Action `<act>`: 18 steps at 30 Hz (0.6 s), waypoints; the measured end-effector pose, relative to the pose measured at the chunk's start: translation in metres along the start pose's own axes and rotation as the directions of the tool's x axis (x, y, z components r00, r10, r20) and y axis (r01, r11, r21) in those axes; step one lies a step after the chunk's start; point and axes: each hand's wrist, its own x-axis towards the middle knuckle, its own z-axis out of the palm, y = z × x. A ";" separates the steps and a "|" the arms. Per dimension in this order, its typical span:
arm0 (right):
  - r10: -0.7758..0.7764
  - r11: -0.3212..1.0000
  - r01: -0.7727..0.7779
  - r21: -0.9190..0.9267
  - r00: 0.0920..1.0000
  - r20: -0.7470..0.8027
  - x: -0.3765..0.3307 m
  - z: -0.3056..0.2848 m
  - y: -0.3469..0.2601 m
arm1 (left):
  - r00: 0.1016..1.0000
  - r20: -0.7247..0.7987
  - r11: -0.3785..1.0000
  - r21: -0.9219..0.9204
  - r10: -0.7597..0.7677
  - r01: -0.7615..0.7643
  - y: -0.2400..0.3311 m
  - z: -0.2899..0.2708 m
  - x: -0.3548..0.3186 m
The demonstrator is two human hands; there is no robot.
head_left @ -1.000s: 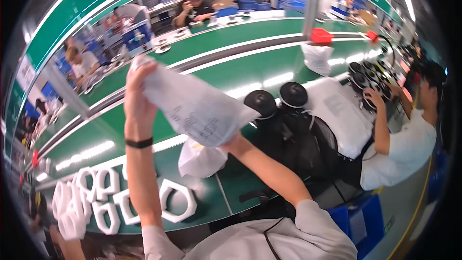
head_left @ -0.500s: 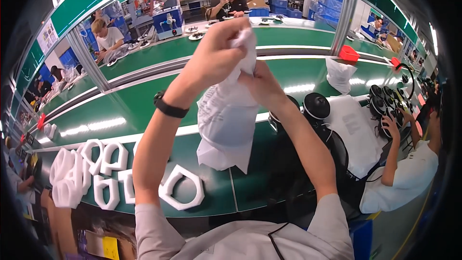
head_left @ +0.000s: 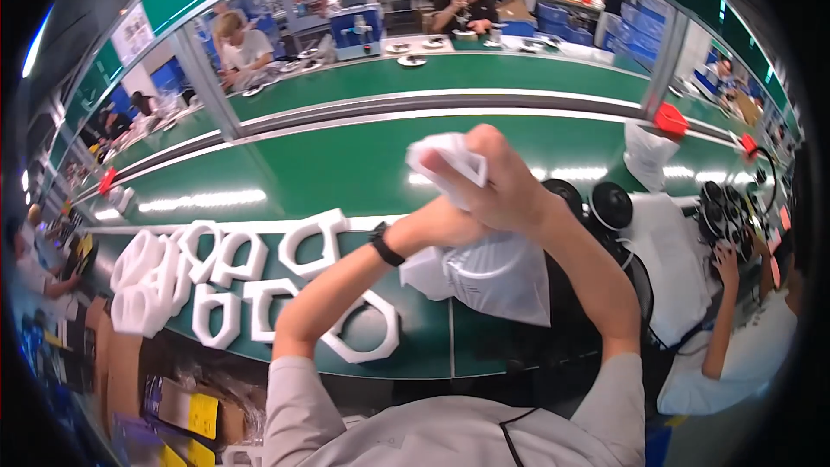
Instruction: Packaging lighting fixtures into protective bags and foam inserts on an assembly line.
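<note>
A white translucent plastic bag (head_left: 506, 277) hangs just over the green bench, with a pale round shape showing through it. Its gathered neck is bunched up inside my two hands. My right hand (head_left: 510, 180) is closed on the upper neck, and a crumpled end of plastic sticks out past the fingers. Lower down, my left hand (head_left: 450, 223), below a black wristband, is closed round the neck; my right hand partly covers its fingers. Several white foam frames (head_left: 313, 244) lie on the bench to the left of the bag.
Black round lamp-like parts (head_left: 610, 206) stand on the right, beside a stack of white plastic bags (head_left: 666, 259). A co-worker's hand (head_left: 724, 261) touches similar black parts at far right. A filled white bag (head_left: 648, 156) and red bin (head_left: 671, 119) sit farther back. A green conveyor (head_left: 346, 151) runs beyond.
Both hands have come down and nearer with the bag. My right hand has moved from below my left hand to the top of the neck, and the bag's neck is now bunched tighter.
</note>
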 end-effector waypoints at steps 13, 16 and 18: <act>-0.134 0.796 -0.033 -0.604 0.964 -0.229 -0.123 -0.024 0.052 | 0.802 -0.595 0.979 0.191 0.052 0.078 -0.011 -0.048 0.047; -0.575 0.600 0.106 -0.793 0.746 -0.336 -0.132 -0.028 0.095 | 0.858 -0.511 0.991 0.134 0.044 0.029 0.015 -0.025 0.051; -0.199 0.849 -0.115 -0.515 0.835 -0.513 -0.192 -0.054 0.132 | 0.930 -0.346 0.989 -0.118 -0.124 0.088 0.056 -0.017 0.063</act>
